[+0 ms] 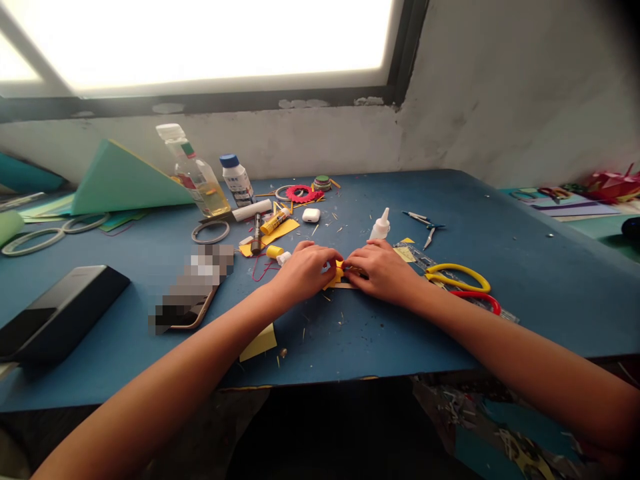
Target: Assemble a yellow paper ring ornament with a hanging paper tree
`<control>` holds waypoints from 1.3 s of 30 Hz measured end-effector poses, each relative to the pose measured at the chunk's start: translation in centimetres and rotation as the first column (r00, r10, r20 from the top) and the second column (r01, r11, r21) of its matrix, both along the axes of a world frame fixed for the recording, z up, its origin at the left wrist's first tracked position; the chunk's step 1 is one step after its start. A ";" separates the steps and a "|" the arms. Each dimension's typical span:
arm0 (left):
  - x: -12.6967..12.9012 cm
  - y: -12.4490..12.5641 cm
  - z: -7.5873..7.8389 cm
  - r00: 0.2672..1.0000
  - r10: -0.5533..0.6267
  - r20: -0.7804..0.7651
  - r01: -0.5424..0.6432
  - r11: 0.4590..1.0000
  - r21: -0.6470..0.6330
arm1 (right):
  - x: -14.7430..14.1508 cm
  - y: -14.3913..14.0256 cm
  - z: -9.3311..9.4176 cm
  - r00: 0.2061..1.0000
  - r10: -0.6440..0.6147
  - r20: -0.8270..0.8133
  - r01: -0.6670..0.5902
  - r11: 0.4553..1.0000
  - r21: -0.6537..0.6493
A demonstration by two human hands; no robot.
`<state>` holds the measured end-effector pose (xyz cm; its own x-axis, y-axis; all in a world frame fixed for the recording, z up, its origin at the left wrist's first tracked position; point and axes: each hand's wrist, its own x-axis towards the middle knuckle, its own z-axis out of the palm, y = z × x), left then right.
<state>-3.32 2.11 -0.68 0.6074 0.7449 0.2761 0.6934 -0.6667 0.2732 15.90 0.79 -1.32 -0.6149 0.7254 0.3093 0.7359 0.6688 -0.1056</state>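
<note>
My left hand (311,262) pinches a yellow piece (339,274) at its four o'clock. My right hand (379,268) curls narrow at the piece's three o'clock; whether it grips anything, I cannot tell.

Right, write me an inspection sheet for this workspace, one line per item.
Surface: blue table, with small scraps and yellow paper lying on it.
Things in hand: yellow piece, partly hidden, with a pale strip beside it.
Clutter: white squeeze bottle, scissors and compass around the right hand; phone, dark box, clear bottle and blue-capped bottle farther left.
Hands: left hand and right hand both curled at the yellow piece; exact grip hidden.
Cables: nothing seen.
Surroundings: bright window and grey wall beyond the table.
</note>
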 end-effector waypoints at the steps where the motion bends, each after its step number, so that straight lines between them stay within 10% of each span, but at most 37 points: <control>1: 0.0 0.0 0.0 1.000 -0.008 0.001 0.008 1.000 0.009 | 0.0 0.0 0.0 1.000 0.001 0.002 -0.001 1.000 0.004; 39: 0.5 0.0 -0.7 0.986 0.047 0.161 -0.026 0.992 -0.126 | 0.5 0.3 0.1 0.997 0.076 -0.023 -0.074 0.995 0.063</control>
<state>-2.86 2.14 -1.42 0.5336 0.8000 0.2743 0.6562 -0.5962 0.4625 16.38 1.05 -1.20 -0.6582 0.6564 0.3686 0.6811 0.7278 -0.0799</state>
